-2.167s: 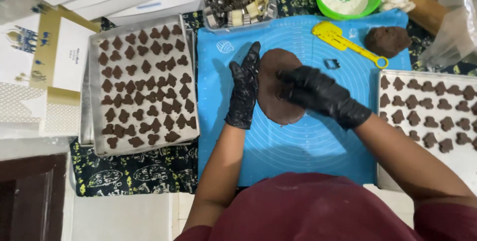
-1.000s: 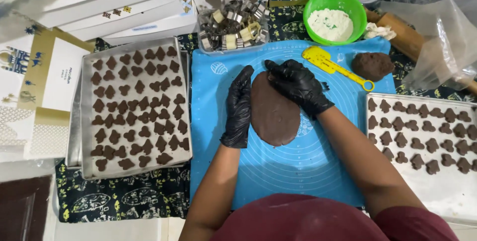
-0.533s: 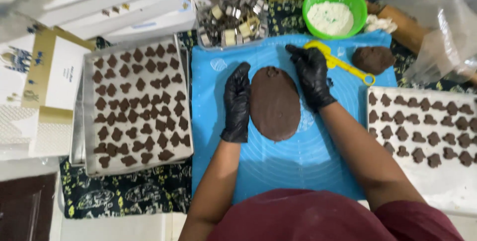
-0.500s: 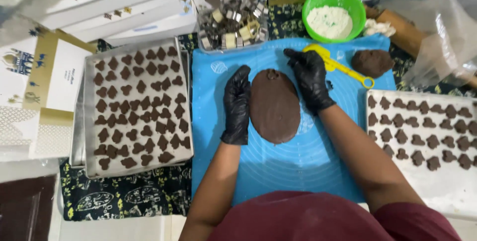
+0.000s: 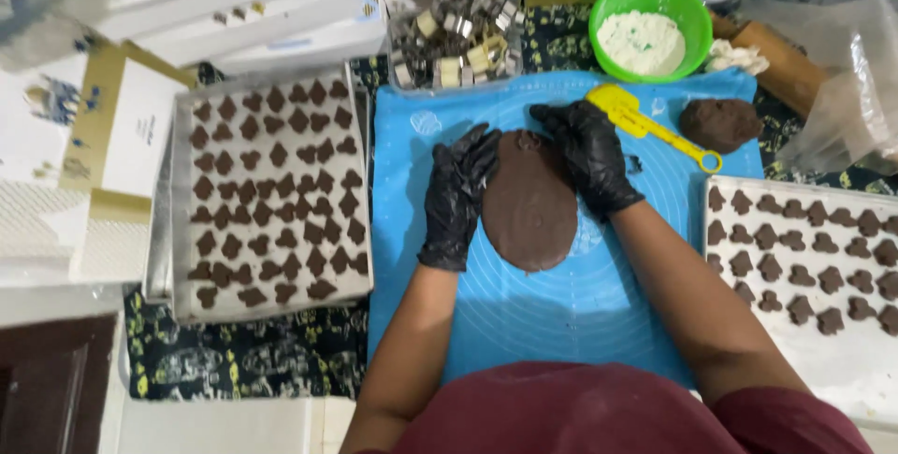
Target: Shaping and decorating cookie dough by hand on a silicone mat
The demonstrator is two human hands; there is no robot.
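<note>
The fingers of the left hand are held nearly straight and close together, laid flat against the left edge of the dough; nothing is gripped. The fingers of the right hand are spread a little and pressed on the dough's upper right edge, likewise flat and holding nothing. Both hands are covered by black gloves.

The dough, a dark brown oval slab, is flattened on the blue mat between the two hands, its long axis running away from the person. The mat is spread on the desk, which is covered by a dark patterned cloth.

Just beside the right hand a yellow scraper is laid on the mat, and past its far end a dough lump rests at the mat's corner (same dark brown as the slab). Behind these a green bowl of white flour is placed, and left of it a clear tub filled with metal cutters.

To the left of the mat a metal tray is filled with rows of small brown cut-out shapes. To the right a second tray, lined in white, is partly filled with the same shapes. White boxes are stacked at the far left.
</note>
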